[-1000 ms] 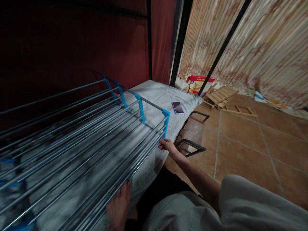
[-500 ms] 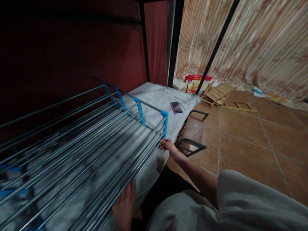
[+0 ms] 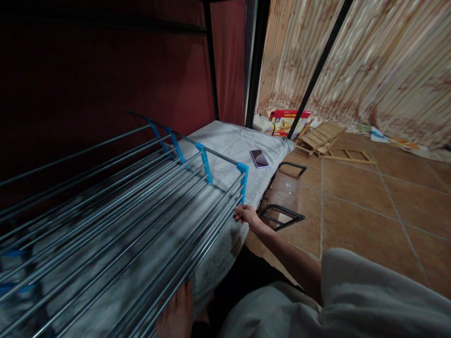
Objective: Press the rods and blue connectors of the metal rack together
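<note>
A metal drying rack (image 3: 116,225) of long grey rods lies across the bed (image 3: 232,141), its far end capped by a crossbar with four blue plastic clips (image 3: 243,180) spaced along it. The rods run side by side from the near left corner toward that crossbar; there are too many, and too blurred, to count surely.

Two hands are on it, both at the near edge. The right hand (image 3: 247,214) reaches out along a bare forearm and curls its fingers around the outermost rod just below the nearest blue clip, pinched tight on it. The left hand (image 3: 176,312) sits low at the bottom of the view, pressed up against the underside of the same edge rods; its fingers go under the metal, so I cannot tell how far they close. A pale grey sleeve (image 3: 352,291) fills the lower right.

The bed wears a grey cover, and one phone (image 3: 260,158) lies face up on it beyond the rack, well apart from either hand. Beside the bed two black metal loops (image 3: 282,213) stick out over the tiled floor (image 3: 369,202). Farther back sit one red box (image 3: 287,119) and a heap of wooden slats (image 3: 322,136), against a wall of pale draped curtain (image 3: 387,70). Two black poles rise in front of it.
</note>
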Available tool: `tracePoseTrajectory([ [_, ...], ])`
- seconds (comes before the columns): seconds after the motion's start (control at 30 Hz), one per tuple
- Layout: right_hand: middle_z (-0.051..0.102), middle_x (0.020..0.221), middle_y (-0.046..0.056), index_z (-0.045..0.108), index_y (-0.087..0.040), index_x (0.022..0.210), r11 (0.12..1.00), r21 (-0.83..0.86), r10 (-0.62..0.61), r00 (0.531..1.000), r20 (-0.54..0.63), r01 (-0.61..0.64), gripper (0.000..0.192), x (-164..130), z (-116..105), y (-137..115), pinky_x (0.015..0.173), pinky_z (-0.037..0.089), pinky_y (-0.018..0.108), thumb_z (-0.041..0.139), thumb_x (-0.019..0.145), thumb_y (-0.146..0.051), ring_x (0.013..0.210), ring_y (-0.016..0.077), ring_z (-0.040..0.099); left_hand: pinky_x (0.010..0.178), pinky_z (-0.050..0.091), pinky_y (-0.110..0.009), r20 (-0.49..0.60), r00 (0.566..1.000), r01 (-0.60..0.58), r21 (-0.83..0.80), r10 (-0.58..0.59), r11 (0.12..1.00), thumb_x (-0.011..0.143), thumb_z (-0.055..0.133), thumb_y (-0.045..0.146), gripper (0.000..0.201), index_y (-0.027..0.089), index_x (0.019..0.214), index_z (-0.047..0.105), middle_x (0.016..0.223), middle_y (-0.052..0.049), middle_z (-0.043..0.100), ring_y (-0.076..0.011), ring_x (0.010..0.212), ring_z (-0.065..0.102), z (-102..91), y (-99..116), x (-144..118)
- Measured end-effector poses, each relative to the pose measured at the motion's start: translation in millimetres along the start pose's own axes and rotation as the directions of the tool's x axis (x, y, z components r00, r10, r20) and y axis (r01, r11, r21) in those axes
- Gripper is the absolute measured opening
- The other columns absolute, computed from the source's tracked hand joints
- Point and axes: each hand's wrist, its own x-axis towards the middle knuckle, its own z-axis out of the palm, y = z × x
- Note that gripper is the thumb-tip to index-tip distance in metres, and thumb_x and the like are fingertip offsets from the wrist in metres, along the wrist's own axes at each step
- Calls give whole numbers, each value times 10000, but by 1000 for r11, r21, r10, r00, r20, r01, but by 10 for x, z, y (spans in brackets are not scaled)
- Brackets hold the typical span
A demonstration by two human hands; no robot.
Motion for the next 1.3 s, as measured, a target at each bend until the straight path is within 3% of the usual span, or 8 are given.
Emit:
tracePoseTrajectory([
  [0.17,625,579,21,572,-171,651,997,-70,-33,999,34,35,293,18,-22,39,441,450,202,586,893,-337,444,88,530,646,503,-365,38,996,80,-2,-79,997,965,412,242,339,221,1126,710,822,-81,725,-226,657,635,17,-34,-11],
  [0.33,640,711,5,561,-201,782,969,-195,-166,984,-63,151,154,-11,-251,98,533,481,235,543,877,-321,558,115,557,666,472,-339,-24,999,20,-55,-22,998,977,390,205,345,246,1127,698,1029,-62,740,-203,726,649,-2,-11,17],
  [0.43,654,960,34,566,-222,968,815,-421,-497,855,-152,399,154,13,-428,99,758,528,302,561,830,-289,843,167,615,653,450,-324,-90,993,77,-46,-80,996,971,484,311,260,214,1067,706,843,-54,733,-199,667,629,-7,-5,36],
  [0.53,625,1148,74,544,-224,1124,613,-571,-670,742,-9,546,306,84,-501,77,922,495,366,507,820,-222,1027,200,598,640,432,-322,-91,989,114,-6,-114,994,963,512,383,261,213,1015,704,713,-33,693,-193,609,602,-12,-3,64],
  [0.63,635,1092,62,535,-226,1118,506,-644,-655,741,145,574,335,163,-478,64,954,470,379,484,794,-160,1017,204,596,660,439,-328,-79,992,102,16,-100,995,972,498,369,261,209,1037,693,715,-31,690,-197,627,610,-24,5,82],
  [0.77,620,968,53,523,-221,982,406,-735,-637,745,197,542,190,244,-451,41,874,475,363,517,798,-175,920,211,584,673,440,-337,-73,993,98,28,-96,995,972,499,356,258,202,1071,682,745,-40,693,-203,652,618,-38,18,79],
  [0.97,593,822,17,468,-237,833,372,-777,-605,767,212,508,88,335,-481,-49,770,458,314,554,833,-219,798,191,569,631,407,-334,-13,992,128,16,-127,992,977,483,320,245,204,1049,686,645,-31,656,-210,606,602,-48,17,80],
  [1.3,603,883,41,479,-230,892,333,-767,-652,721,233,549,116,356,-457,-16,789,464,328,512,792,-182,826,198,560,688,430,-335,2,991,133,-32,-133,991,984,468,349,273,188,1064,675,757,-67,711,-218,684,644,54,36,62],
])
